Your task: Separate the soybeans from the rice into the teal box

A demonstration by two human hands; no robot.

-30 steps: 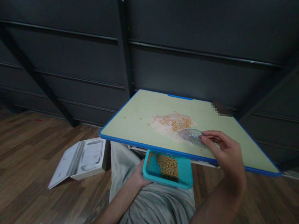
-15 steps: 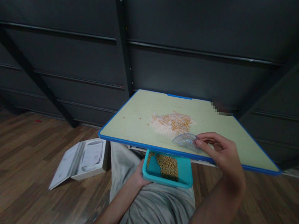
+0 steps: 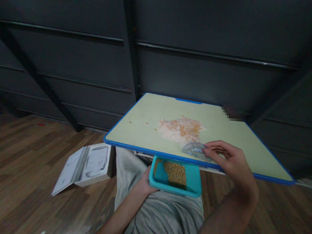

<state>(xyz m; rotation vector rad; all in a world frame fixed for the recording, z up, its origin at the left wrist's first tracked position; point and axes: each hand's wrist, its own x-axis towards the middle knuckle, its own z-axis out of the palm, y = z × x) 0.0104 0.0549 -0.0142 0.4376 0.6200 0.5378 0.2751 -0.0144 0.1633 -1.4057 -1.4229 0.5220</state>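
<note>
A clear plastic protractor is pinched between the thumb and fingers of my right hand, low over the near part of the table. Just beyond it lies a spread heap of white grains, which look like rice, mixed with round yellow beans. My left hand grips the left side of a turquoise plastic tray, holding it below the table's front edge above my lap. Round beans cover the tray's left and middle. The fingers under the tray are hidden.
The pale green tabletop has a blue rim, and a few loose beans sit left of the heap. An open white box stands on the wood floor at left. Dark panels rise behind the table.
The protractor and my right hand have shifted slightly towards me and to the right, away from the heap. My left hand and the tray look unmoved.
</note>
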